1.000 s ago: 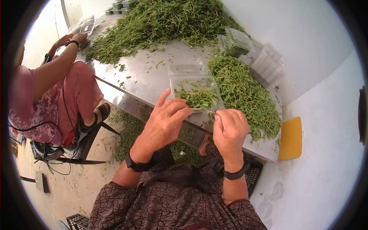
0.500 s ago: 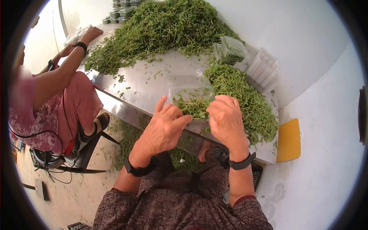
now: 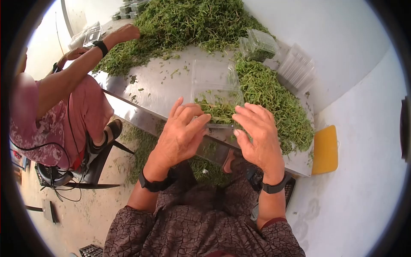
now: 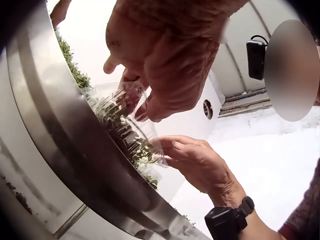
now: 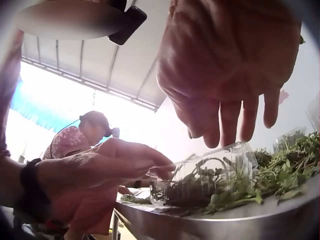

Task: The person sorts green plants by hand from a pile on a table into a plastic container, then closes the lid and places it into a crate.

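A clear plastic clamshell box (image 3: 216, 95) stands with its lid raised at the table's front edge. Cut green herbs (image 3: 214, 112) lie in its base. My left hand (image 3: 182, 135) is over the box's left front side, fingers bent and fingertips at the herbs and near wall. In the left wrist view, that hand (image 4: 165, 65) dips its fingers inside the wall. My right hand (image 3: 259, 137) is at the box's right front corner, its fingers fairly straight and nothing in it. The right wrist view shows those fingers (image 5: 230, 120) spread above the rim.
A loose herb pile (image 3: 274, 103) lies right of the box, a far larger one (image 3: 192, 25) behind. Stacked empty boxes (image 3: 297, 68) and a filled box (image 3: 261, 47) stand back right. Another person (image 3: 64, 98) sits at left, one hand at the large pile. A yellow board (image 3: 325, 150) leans at right.
My right hand pinched a stem above the box, brought it down to the herbs, and has now loosened its fingers. My left hand stayed nearly in place. The other person's arm reached toward the large pile.
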`<state>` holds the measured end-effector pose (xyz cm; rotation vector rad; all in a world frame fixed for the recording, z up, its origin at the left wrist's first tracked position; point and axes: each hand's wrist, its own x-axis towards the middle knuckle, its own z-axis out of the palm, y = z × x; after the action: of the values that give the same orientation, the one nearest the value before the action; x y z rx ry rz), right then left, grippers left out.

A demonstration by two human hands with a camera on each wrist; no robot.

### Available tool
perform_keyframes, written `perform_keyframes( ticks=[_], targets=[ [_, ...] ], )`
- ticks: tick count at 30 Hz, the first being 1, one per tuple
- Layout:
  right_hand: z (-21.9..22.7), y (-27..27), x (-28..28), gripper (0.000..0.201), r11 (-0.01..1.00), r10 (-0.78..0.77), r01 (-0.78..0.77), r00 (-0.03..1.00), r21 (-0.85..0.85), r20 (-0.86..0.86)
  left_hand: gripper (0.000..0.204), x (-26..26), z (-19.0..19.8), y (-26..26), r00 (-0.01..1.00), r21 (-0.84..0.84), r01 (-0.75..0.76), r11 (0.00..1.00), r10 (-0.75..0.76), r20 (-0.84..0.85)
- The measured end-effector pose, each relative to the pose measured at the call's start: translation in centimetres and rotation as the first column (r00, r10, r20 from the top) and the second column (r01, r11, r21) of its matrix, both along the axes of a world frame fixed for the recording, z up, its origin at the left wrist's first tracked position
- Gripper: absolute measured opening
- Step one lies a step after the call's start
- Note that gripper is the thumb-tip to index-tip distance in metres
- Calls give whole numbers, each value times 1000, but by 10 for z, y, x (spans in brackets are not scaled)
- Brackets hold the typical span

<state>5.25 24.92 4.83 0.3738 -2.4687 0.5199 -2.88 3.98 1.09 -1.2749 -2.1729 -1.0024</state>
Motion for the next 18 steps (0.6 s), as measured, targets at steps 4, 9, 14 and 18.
perform_keyframes(
  ticks=[4,9,14,18],
  targets=[
    [-7,-4,-1,25,999,44,-44,999,16,15,38,3,4,1,999,46,19,999,-17,-40],
    [-16,-7,-11,14,996,93,-93,995,-1,24,35,2,1,12,999,-74,33,997,-34,-14],
    [-19,-3,-14,15,994,107,-107,994,-22,35,29,-2,5,14,998,-154,39,987,-32,48],
    [-3,8,-12,16,996,82,-84,993,-26,-81,27,-1,5,11,999,-113,28,993,-25,26]
  ],
)
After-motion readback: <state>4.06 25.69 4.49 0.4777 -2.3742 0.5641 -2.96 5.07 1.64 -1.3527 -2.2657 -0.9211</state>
